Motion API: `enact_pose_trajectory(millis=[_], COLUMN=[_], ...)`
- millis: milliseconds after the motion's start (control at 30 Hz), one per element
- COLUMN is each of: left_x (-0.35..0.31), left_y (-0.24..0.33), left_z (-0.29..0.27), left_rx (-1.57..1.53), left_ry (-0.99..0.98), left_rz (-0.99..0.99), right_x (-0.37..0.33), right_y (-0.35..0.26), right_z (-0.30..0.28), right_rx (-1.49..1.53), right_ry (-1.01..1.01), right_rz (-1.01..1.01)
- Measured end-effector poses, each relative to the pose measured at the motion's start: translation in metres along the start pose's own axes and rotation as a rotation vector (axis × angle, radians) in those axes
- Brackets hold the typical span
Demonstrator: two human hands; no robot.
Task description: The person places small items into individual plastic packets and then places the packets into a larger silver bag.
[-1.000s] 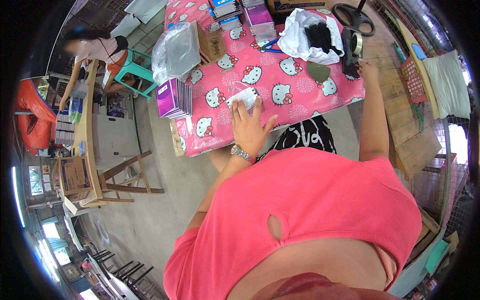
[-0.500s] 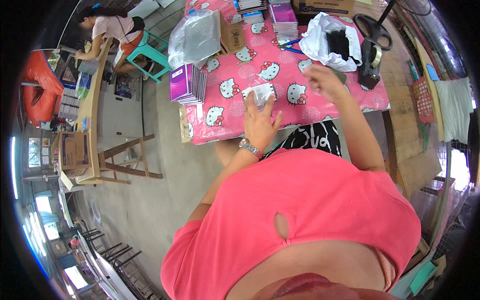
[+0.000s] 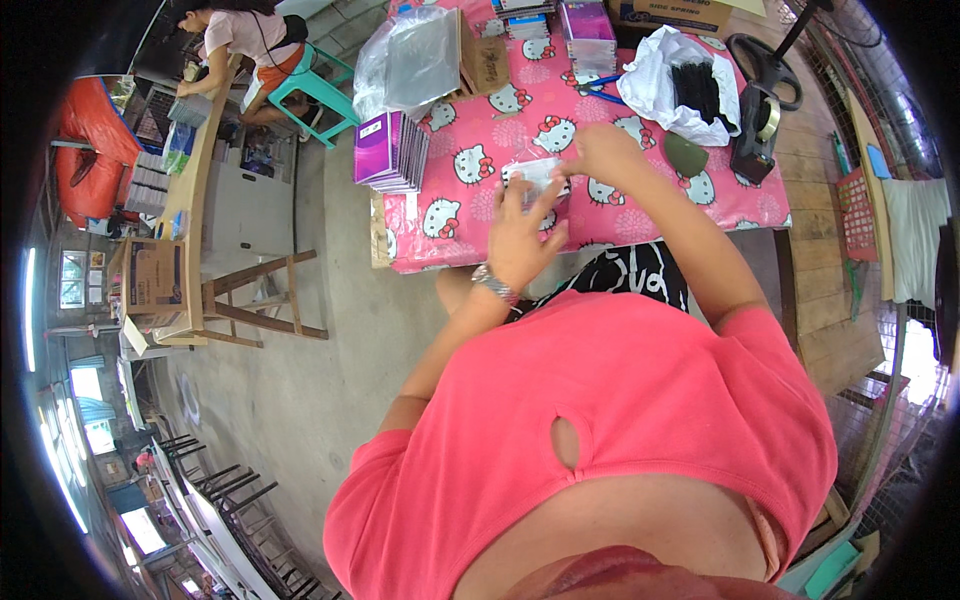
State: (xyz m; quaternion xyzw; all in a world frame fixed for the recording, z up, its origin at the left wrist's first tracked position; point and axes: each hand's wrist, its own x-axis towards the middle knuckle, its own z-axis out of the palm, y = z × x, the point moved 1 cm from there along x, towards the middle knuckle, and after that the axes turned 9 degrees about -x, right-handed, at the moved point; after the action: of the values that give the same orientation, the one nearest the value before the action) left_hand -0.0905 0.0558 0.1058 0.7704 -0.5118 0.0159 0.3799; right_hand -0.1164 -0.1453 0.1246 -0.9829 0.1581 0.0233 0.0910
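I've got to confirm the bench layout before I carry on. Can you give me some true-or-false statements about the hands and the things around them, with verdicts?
1. The left hand is on the small plastic-wrapped item. True.
2. The stack of purple notebooks stands to the right of both hands. False: it stands to their left.
3. The tape dispenser is toward the right end of the pink tablecloth. True.
4. The right hand grips the blue-handled pliers. False: the pliers lie beyond it on the tablecloth; the hand is at the item's right edge.
5. The watch is on the left wrist. True.
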Motion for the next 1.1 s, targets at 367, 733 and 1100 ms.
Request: enact_pose_trajectory(millis=[367, 733, 1100], left_x=[0.014, 0.048, 0.093], left_y=[-0.045, -0.057, -0.048], left_z=[-0.014, -0.029, -0.034], left_rx=[-0.120, -0.467, -0.074], left_ry=[0.080, 0.241, -0.172], left_rz=[-0.013, -0.487, -0.315], right_x=[-0.027, 0.021, -0.003], right_y=[-0.042, -0.021, -0.017], right_z=[0.009, 0.050, 0.040], right_rx=[0.594, 0.859, 0.791], right_ry=[0.546, 0.179, 0.239], right_rz=[-0.512, -0.069, -0.179])
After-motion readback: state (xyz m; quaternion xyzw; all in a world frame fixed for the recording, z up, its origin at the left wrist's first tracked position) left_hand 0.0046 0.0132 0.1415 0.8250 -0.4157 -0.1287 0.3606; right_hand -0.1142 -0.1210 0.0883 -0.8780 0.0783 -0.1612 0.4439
